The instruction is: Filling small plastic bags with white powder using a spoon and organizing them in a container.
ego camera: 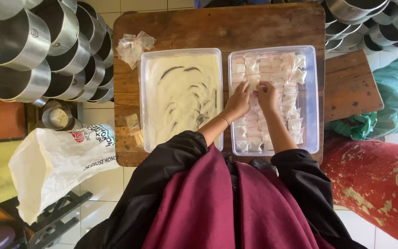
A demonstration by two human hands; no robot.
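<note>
While both hands, left hand [238, 101] and right hand [266, 95], pinch a small sachet [253, 92], filled sachets already cover most of the right tray [313, 92], powder remaining in the left tray [180, 99].

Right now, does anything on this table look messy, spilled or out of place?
Mostly tidy. Both hands, left hand and right hand, rest on the rowed packets in the right tray. A loose heap of empty bags lies off the left tray, whose white powder is streaked with dark gouges.
</note>
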